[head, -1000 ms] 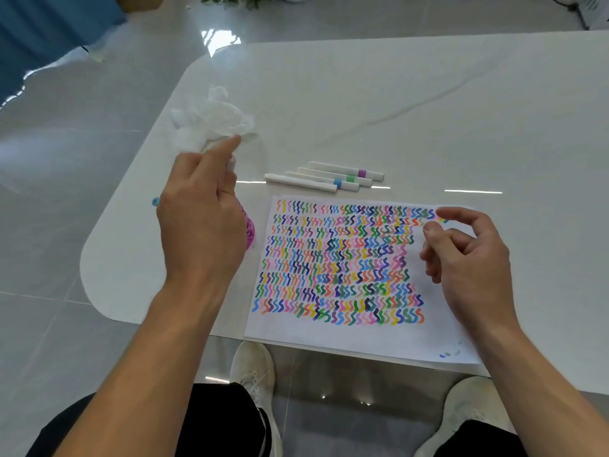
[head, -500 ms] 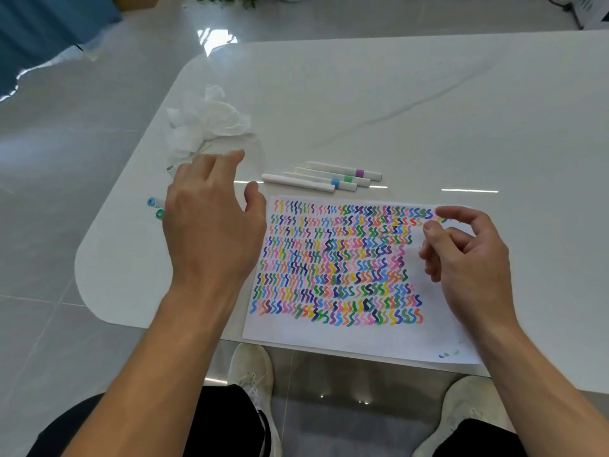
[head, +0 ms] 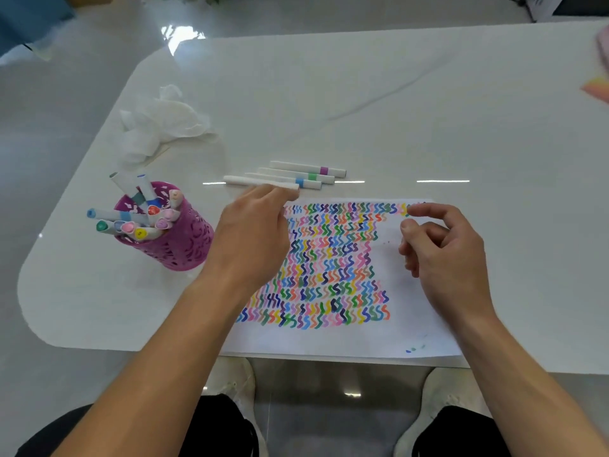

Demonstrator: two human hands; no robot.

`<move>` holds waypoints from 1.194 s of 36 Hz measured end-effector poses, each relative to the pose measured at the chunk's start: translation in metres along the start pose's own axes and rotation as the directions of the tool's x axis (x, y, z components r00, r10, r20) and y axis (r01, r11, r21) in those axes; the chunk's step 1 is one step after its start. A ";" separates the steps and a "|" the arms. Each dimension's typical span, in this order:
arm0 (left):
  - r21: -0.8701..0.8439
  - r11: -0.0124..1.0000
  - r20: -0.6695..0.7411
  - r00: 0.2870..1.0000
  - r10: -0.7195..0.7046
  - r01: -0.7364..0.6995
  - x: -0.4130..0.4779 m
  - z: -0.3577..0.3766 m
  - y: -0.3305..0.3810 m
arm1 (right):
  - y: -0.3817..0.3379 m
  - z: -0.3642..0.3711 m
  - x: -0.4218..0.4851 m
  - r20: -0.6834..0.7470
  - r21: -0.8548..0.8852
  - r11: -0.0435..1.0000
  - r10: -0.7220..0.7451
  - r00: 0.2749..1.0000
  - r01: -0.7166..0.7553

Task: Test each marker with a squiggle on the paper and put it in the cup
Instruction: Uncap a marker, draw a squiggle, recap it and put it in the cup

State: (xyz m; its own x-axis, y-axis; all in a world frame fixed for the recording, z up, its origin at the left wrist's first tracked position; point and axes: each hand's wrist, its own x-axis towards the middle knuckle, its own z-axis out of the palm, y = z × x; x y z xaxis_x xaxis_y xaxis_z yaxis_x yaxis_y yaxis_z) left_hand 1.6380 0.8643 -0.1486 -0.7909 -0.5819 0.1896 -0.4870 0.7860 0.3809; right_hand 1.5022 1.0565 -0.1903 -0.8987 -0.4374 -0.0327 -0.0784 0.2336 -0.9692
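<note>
Purple cup (head: 179, 240), crammed with markers, stands near the bench's (head: 428, 110) left edge. Four markers (head: 306, 175) lie just past the paper's (head: 329, 338) far edge; the left hand (head: 250, 239) stretches relaxed fingers (head: 267, 194) onto the nearest. The right hand (head: 445, 255), loosely curled and empty, sits at the paper's right side, with open bench beyond.

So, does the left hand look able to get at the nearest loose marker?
Probably yes. The left hand has its fingers right at that marker, which lies bare on the table just beyond the paper. Nothing lies between them, and the cup stands off to the left.
</note>
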 end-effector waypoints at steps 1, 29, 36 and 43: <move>-0.011 1.000 0.017 1.000 -0.020 0.020 0.003 0.003 0.000 | 0.001 0.000 0.000 0.002 -0.005 1.000 0.005 1.000 -0.005; 0.067 0.992 -0.112 0.988 -0.103 0.111 0.032 0.044 -0.006 | 0.009 -0.003 0.007 0.051 0.005 0.991 0.132 0.990 -0.132; 0.062 0.991 -0.127 0.986 -0.112 0.120 0.031 0.043 -0.005 | 0.009 -0.002 0.006 0.010 0.011 0.990 0.140 0.990 -0.140; 0.036 0.992 -0.144 0.983 -0.111 0.117 0.031 0.042 -0.005 | 0.009 -0.001 0.004 -0.033 -0.021 0.991 0.134 0.990 -0.135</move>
State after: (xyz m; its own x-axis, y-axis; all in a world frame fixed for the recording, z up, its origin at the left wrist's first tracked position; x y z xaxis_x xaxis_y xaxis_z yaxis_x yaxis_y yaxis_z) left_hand 1.6004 0.8512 -0.1827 -0.6703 -0.6894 0.2746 -0.5895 0.7195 0.3672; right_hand 1.4973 1.0573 -0.1988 -0.9148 -0.3733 -0.1545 0.0345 0.3088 -0.9505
